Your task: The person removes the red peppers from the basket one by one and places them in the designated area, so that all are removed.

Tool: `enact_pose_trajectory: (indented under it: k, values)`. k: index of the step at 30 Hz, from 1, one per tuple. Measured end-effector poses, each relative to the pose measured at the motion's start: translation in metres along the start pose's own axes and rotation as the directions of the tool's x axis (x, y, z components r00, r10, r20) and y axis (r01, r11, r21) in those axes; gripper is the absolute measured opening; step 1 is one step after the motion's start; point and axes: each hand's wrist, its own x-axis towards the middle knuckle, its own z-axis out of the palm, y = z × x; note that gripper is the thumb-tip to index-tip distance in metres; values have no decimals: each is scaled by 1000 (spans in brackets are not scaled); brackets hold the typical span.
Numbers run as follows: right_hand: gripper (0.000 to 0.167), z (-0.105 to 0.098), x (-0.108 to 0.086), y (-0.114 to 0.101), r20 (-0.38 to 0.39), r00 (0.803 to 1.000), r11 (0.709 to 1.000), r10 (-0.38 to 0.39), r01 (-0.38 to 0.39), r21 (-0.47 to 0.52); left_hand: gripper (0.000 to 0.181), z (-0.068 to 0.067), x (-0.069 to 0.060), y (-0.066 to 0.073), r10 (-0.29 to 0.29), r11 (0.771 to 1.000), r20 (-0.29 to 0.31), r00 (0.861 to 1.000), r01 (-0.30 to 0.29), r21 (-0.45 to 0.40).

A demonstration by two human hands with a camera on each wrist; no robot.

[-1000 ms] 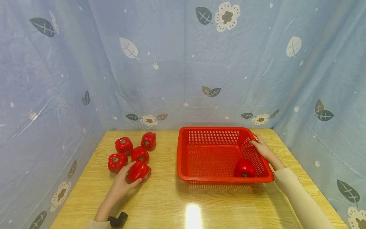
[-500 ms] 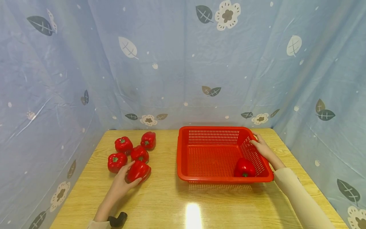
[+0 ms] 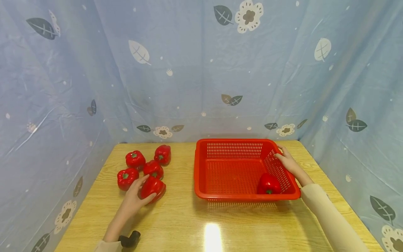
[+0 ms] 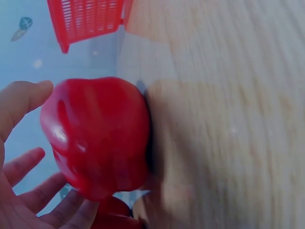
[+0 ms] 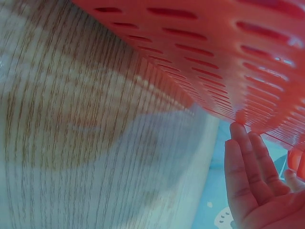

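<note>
My left hand (image 3: pixel 133 199) is around a red bell pepper (image 3: pixel 153 189) on the table, thumb on the near side and fingers on the far side. In the left wrist view this bell pepper (image 4: pixel 100 136) fills the middle; the index finger looks slightly apart from it, while other fingers meet its lower edge. My right hand (image 3: pixel 289 162) holds the right side of a red plastic basket (image 3: pixel 233 197), thumb over the rim. The right wrist view has the fingers (image 5: pixel 252 162) against the outside of the perforated wall. Another red bell pepper (image 3: pixel 269 183) lies in the basket's near right corner.
Several more red bell peppers (image 3: pixel 135 160) are grouped behind the left hand, close to the gripped one. A black object (image 3: pixel 130 239) shows beside the left sleeve. Blue patterned curtains (image 3: pixel 201 87) hang around the wooden table (image 3: pixel 176 224).
Almost nothing differs. The head view has shifted slightly; both hands, the bell peppers and the basket keep their places, with the left hand perhaps slightly adjusted.
</note>
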Motion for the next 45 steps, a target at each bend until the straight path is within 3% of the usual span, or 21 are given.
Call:
enact_pose_trajectory:
  k: [13,16,21,30,37,45]
  values:
    - [57,1,3,-1,-17,1000,1000,0,0,-23,71,1,11,12,28,998,11,1000,-28,48]
    - [56,1,3,-1,-12,1000,1000,-4,3,-18,70,3,15,16,70,996,-3,998,-70,50]
    - [57,0,4,-1,-9,1000,1000,9,-9,-13,68,6,23,27,128,991,-7,992,-127,31]
    - [58,-1,1,3,-5,1000,1000,13,-13,-15,67,11,38,47,142,988,24,990,-143,52]
    - [59,-1,1,3,9,1000,1000,12,-12,2,68,15,52,60,209,978,40,977,-209,14]
    - [59,-1,2,3,3,1000,1000,10,-10,-1,68,19,64,72,216,976,72,974,-216,-15]
